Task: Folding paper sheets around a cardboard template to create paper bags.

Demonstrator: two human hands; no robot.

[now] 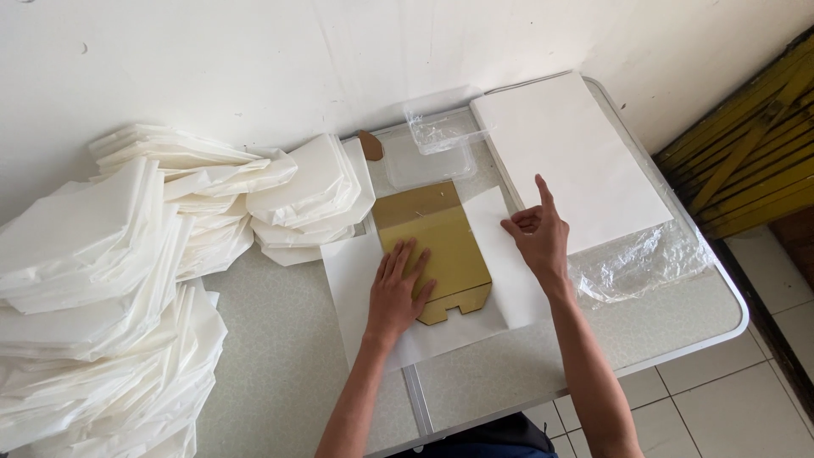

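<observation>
Two hands work: left hand (397, 293), fingers spread flat, hides part of the gold card (437, 246); right hand (537, 233), forefinger out, others curled, hovers over the white sheet (500, 280).

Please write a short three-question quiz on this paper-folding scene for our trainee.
1. True or false: the left hand lies flat on the gold cardboard template.
2. What lies directly under the template? A) a white paper sheet B) a towel C) bare table
3. Which finger of the right hand points up, over the stack of white paper?

Key:
1. True
2. A
3. The index finger
</observation>
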